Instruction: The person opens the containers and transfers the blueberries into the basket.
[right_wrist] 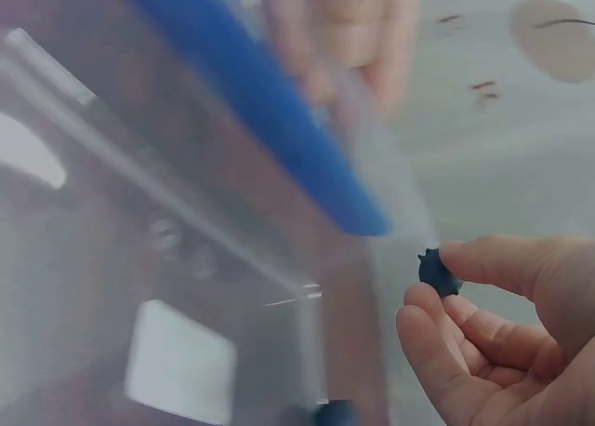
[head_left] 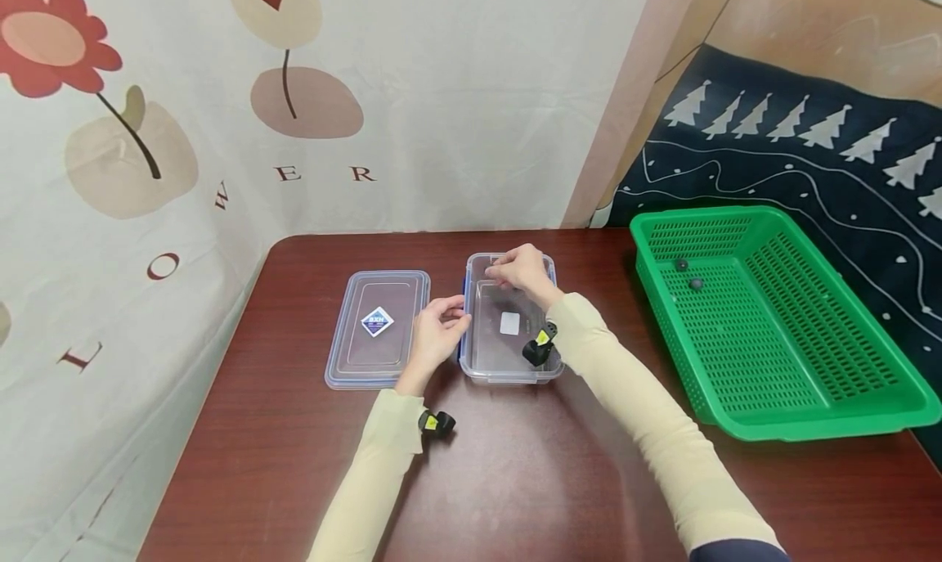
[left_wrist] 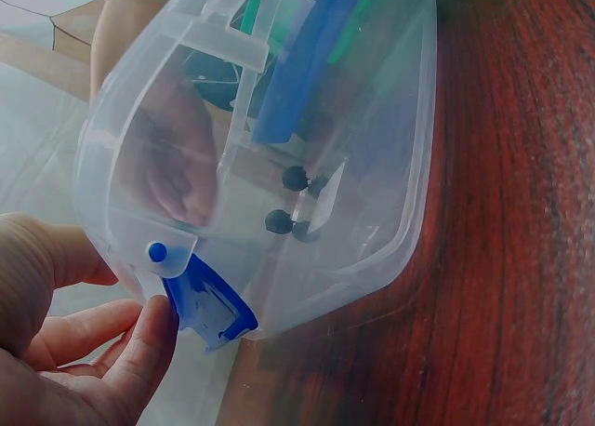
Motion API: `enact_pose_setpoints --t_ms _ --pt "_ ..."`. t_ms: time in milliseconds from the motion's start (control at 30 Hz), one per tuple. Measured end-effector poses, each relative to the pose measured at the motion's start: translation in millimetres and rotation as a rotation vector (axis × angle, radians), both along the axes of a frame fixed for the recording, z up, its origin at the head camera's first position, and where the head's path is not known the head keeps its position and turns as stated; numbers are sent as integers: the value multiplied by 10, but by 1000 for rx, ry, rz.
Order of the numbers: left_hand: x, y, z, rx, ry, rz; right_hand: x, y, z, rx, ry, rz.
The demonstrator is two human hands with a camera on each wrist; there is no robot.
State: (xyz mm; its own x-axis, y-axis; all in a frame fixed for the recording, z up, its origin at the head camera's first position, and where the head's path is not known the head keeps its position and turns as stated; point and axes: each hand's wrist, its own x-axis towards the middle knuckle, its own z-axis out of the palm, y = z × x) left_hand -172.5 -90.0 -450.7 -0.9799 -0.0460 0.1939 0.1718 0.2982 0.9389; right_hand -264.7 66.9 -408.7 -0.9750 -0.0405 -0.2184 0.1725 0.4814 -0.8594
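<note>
A clear plastic food container (head_left: 486,357) with blue side latches stands uncovered on the table. My left hand (head_left: 439,329) holds its left edge, thumb and fingers at the blue latch (left_wrist: 209,300). Over the far part of the container, my right hand (head_left: 524,269) pinches a blueberry (right_wrist: 437,273) between thumb and fingertips. Through the container wall, the left wrist view shows a dark blueberry (left_wrist: 295,178) and another blueberry (left_wrist: 278,221) on the bottom, near a white label (head_left: 509,323).
The container's lid (head_left: 346,366), with a blue-and-white sticker, lies flat on the left. A green basket (head_left: 802,431) on the right holds a blueberry (head_left: 681,264) and another blueberry (head_left: 696,284). A printed curtain (head_left: 456,96) hangs behind the table (head_left: 500,480).
</note>
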Motion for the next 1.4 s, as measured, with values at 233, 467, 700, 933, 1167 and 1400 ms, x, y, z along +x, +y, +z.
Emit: enact_pose_setpoints --t_ms 233,467,700,933,1167,1400 --pt "-12 2 -12 3 9 -1 1 302 268 -142 -16 -46" --pt "-31 -39 -108 63 95 -38 47 683 519 -92 -24 -80" --pt "-14 3 -18 2 2 0 125 1138 708 -110 40 -135" --pt "-16 10 1 4 -18 4 296 1663 808 -89 95 -183" --pt "-15 4 -13 -4 -5 3 467 2170 763 -158 93 -239" --pt "-22 7 -15 -11 -8 7 591 2544 622 -169 51 -284"
